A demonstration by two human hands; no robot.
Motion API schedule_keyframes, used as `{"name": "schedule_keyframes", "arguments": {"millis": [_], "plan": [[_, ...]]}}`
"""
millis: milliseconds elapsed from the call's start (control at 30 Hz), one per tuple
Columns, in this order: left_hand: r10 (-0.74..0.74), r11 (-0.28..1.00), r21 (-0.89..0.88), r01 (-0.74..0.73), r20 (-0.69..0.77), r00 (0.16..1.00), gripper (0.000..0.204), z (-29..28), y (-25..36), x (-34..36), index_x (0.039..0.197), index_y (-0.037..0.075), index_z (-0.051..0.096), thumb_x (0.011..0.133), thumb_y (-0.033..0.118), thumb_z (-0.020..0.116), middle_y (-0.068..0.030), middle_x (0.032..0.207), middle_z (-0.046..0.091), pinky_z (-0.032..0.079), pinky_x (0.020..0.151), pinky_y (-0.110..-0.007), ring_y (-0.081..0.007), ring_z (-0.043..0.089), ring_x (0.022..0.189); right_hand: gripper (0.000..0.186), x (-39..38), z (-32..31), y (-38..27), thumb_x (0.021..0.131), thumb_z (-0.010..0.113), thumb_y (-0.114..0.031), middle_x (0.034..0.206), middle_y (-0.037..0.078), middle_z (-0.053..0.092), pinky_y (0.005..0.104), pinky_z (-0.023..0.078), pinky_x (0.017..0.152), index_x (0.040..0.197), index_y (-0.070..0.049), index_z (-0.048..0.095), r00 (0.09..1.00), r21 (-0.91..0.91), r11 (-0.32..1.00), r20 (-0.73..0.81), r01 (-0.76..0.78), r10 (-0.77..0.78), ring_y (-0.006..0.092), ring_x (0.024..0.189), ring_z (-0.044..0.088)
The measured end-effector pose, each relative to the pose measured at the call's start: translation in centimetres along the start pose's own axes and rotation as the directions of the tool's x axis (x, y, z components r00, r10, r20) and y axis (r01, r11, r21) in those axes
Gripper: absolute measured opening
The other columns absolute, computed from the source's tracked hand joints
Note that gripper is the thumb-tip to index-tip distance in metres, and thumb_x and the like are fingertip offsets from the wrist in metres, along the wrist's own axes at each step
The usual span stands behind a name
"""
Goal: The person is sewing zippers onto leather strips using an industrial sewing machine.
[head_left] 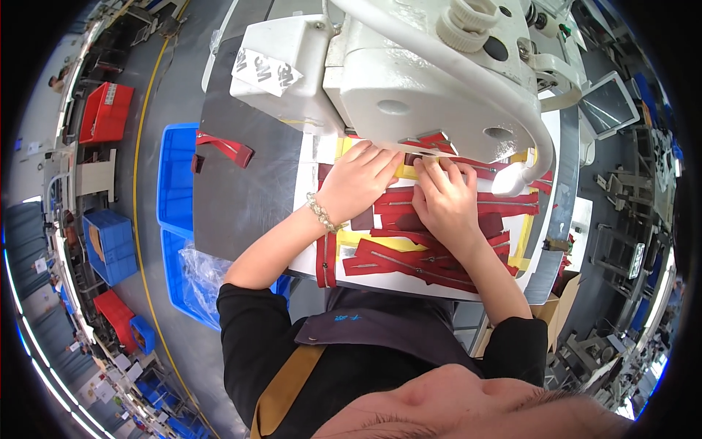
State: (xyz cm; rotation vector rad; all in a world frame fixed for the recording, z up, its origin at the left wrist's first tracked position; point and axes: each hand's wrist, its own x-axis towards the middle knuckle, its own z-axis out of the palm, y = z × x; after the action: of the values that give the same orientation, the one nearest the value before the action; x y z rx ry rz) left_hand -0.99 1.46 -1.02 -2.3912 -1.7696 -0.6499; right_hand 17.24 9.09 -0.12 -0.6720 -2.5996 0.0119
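Note:
My left hand (360, 179), a beaded bracelet at its wrist, lies with fingers stretched out on the work under the head of a white sewing machine (398, 99). Close by, my right hand (447, 199) rests with bent, parted fingers, its tips beside a small dark piece (413, 158). Below both hands is a white board (307, 175) with yellow strips (365, 240). Red zippers (508, 204) lie across it, and several more overlap in a loose pile (420, 265) nearer to me. Another red zipper (326, 260) hangs toward the front edge. The machine head hides the stitching point.
Red zipper pieces (234, 150) lie on the dark tabletop at left. Beyond its edge stand blue bins (172, 175), one with clear plastic (205, 274). A white bent tube (541, 146) comes down at right. A cardboard box (561, 307) stands at lower right, a screen (610, 106) at far right.

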Motion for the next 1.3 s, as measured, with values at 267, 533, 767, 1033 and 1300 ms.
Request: {"name": "schedule_keyframes", "arguments": {"millis": [267,533,767,1033,1300], "plan": [[-0.049,0.999,0.022,0.048,0.015,0.999,0.039,0.5,0.4,-0.1,0.114,0.003,0.06,0.081,0.023,0.066,-0.005,0.108,0.061,0.041,0.094,-0.037,-0.019,0.057,0.1,0.027,0.5,-0.5,0.8,0.072,0.066,-0.012,0.101,0.002,0.062,0.0407,0.041,0.086,0.099,-0.005,0.066,0.998,0.005,0.998,0.031,0.059,-0.059,0.019,0.091,0.059],[-0.121,0.988,0.1,0.117,0.041,0.992,0.04,0.5,0.7,-0.4,0.114,0.006,0.06,0.082,0.03,0.066,-0.0023,0.108,0.061,0.038,0.094,-0.038,-0.0168,0.054,0.105,0.024,0.3,-0.2,0.9,0.071,0.065,-0.012,0.099,0.002,0.062,0.0472,0.043,0.086,0.094,-0.007,0.065,0.996,0.005,0.999,0.077,0.053,-0.053,0.0206,0.089,0.06],[-0.096,0.988,0.126,0.092,0.027,0.995,0.041,0.6,0.6,-0.3,0.115,0.008,0.059,0.082,0.031,0.066,0.0,0.107,0.061,0.036,0.094,-0.038,-0.0145,0.055,0.102,0.029,0.3,-0.6,0.9,0.072,0.067,-0.01,0.099,0.001,0.064,0.0404,0.041,0.087,0.1,-0.006,0.066,0.994,0.008,0.998,0.09,0.056,-0.057,0.0182,0.087,0.06],[-0.169,0.966,0.206,0.159,0.033,0.985,0.035,0.9,1.3,-0.2,0.118,0.021,0.061,0.084,0.029,0.062,0.0085,0.107,0.058,0.031,0.092,-0.043,-0.0103,0.053,0.093,0.029,0.4,-0.6,1.0,0.071,0.067,-0.01,0.098,0.002,0.064,0.0412,0.041,0.089,0.099,-0.005,0.066,0.996,0.015,0.998,0.063,0.065,-0.066,0.0189,0.089,0.06],[-0.145,0.953,0.264,0.146,-0.021,0.989,0.032,1.4,1.3,-0.2,0.117,0.023,0.062,0.085,0.026,0.058,0.0092,0.107,0.058,0.031,0.092,-0.044,-0.0112,0.053,0.093,0.039,-0.1,-0.7,1.2,0.071,0.067,-0.009,0.104,0.006,0.059,0.0399,0.041,0.091,0.11,-0.005,0.064,0.994,0.02,0.998,0.082,0.067,-0.068,0.0221,0.098,0.058]]}}
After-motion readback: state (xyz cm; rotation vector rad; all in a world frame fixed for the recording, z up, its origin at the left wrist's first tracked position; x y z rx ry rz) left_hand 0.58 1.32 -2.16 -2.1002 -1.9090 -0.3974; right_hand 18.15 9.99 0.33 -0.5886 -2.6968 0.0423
